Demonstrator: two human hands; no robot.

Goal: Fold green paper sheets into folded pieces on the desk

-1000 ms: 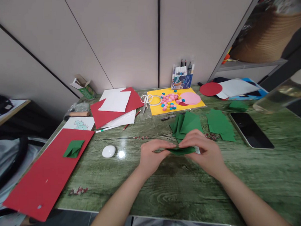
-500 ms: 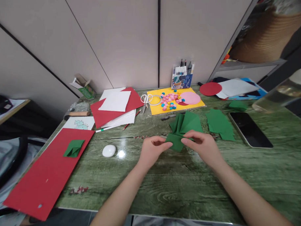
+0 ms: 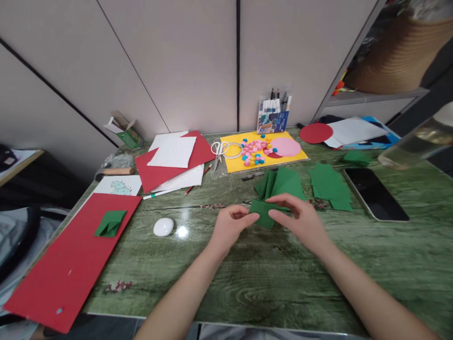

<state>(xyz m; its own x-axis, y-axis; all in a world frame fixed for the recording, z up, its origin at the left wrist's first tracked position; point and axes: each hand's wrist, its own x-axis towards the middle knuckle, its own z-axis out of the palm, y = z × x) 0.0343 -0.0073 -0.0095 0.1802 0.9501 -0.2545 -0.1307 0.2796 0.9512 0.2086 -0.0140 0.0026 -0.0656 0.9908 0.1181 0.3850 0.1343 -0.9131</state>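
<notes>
Between my two hands is a small piece of green paper (image 3: 261, 214), held just above the table. My left hand (image 3: 230, 224) pinches its left edge between thumb and fingers. On the right side, my right hand (image 3: 300, 214) grips the same piece, thumb in front and fingers along the top. Just behind it lie folded green papers (image 3: 284, 182), partly covered by my right hand. More green paper pieces (image 3: 330, 186) rest to the right of them. A folded green paper (image 3: 110, 223) sits on a long red sheet (image 3: 62, 265) at the left.
A black phone (image 3: 376, 193) and a clear bottle (image 3: 415, 143) stand at the right. Behind are scissors (image 3: 219, 153), a yellow sheet (image 3: 232, 165) with small coloured balls, and a marker pack (image 3: 272, 116). A white oval object (image 3: 163, 226) lies left of my hands.
My right hand has slid slightly left along the green paper, its thumb and fingers shifting inward. My left hand keeps its pinch nearly in place.
</notes>
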